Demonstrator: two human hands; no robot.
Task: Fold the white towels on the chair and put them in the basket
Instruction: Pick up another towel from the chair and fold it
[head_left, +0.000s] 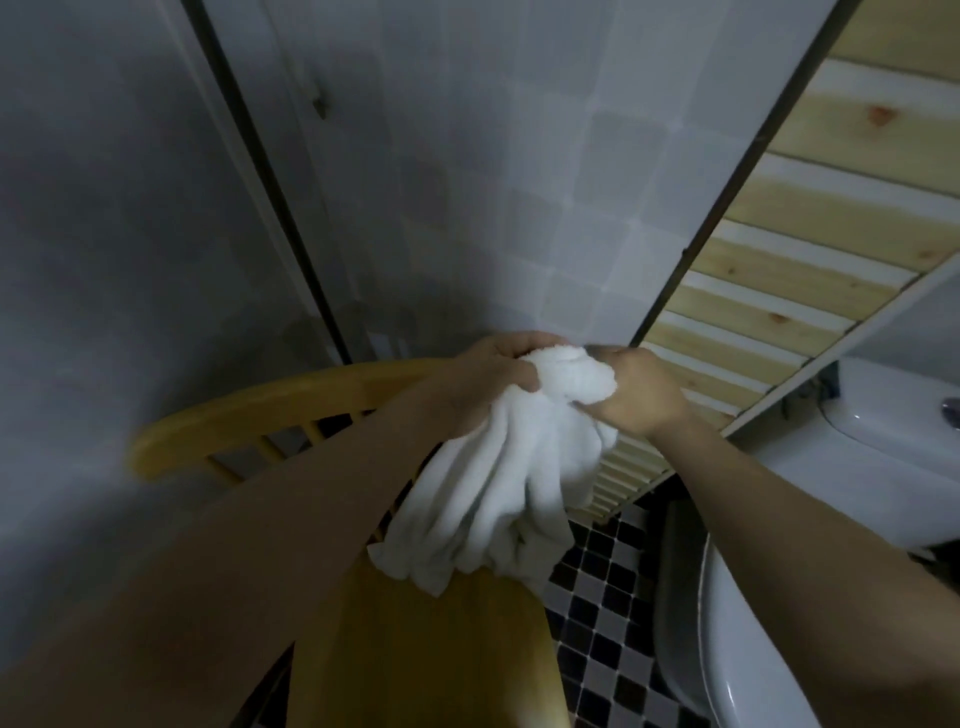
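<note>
The left hand and right hand both grip one bunched white towel. It hangs below them, over the chair.

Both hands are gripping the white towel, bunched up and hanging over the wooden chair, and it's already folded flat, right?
Not quite. The head view shows the left hand and right hand gripping the white towel above the wooden chair, but the towel is not folded flat: it hangs bunched and crumpled.
</note>
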